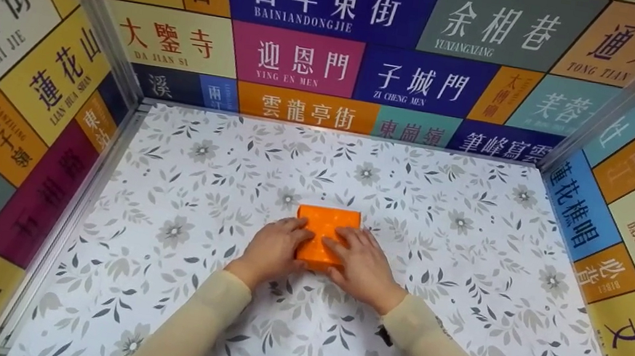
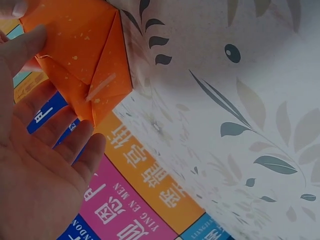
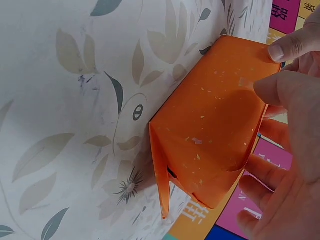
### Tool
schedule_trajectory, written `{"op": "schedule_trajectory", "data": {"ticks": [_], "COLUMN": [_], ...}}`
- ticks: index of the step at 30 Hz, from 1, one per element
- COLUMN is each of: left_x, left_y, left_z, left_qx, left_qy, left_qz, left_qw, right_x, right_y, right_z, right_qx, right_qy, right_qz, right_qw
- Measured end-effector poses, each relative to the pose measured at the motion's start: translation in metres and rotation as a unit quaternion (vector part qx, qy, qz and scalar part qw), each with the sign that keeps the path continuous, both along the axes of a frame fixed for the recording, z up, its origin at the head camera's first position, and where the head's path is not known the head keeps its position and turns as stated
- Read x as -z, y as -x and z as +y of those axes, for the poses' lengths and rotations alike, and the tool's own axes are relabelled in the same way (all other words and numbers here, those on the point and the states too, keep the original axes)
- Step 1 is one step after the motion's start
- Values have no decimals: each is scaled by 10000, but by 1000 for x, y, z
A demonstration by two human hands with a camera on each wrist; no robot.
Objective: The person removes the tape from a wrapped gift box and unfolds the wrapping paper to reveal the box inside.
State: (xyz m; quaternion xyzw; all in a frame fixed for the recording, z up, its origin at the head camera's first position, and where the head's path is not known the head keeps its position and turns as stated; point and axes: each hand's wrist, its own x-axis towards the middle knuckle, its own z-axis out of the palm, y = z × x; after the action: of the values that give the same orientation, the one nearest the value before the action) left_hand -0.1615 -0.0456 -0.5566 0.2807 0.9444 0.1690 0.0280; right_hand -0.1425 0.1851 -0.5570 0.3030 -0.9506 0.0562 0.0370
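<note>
A small box-shaped parcel [image 1: 327,220] in gold-flecked orange paper lies at the middle of the flower-patterned table, between both hands. My left hand [image 1: 276,248] pinches its left side between thumb and forefinger, the other fingers loosely bent past the end. From the right, my right hand [image 1: 366,267] holds the parcel, thumb on its face and fingers round the far edge. In the left wrist view, one end of the parcel [image 2: 82,45] is folded to a point with a strip like clear tape. At the other end, the right wrist view shows a paper flap [image 3: 161,175] sticking out.
Floral paper covers the table [image 1: 163,305]. Panels of coloured place-name signs [image 1: 309,59] stand at the back and both sides, with metal posts [image 1: 92,16] at the corners. A small dark piece [image 1: 384,335] shows beside the right cuff.
</note>
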Motion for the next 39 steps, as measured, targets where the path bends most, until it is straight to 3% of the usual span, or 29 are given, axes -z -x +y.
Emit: {"op": "schedule_trajectory", "data": {"ticks": [12, 27, 39], "left_x": [-1, 1, 1], "left_y": [-1, -1, -1], "left_z": [2, 4, 3], "left_qx": [-121, -193, -252], "left_qy": [112, 152, 163], "left_qz": [22, 4, 34], "left_qw": [9999, 9997, 9995], "right_x": [-1, -5, 1], "right_y": [-2, -1, -1], "right_z": [3, -2, -3], "right_qx": [-96, -165, -208], "right_qy": [76, 291, 451], "right_qz": [-188, 21, 265], "right_qw": [9997, 9994, 9984]}}
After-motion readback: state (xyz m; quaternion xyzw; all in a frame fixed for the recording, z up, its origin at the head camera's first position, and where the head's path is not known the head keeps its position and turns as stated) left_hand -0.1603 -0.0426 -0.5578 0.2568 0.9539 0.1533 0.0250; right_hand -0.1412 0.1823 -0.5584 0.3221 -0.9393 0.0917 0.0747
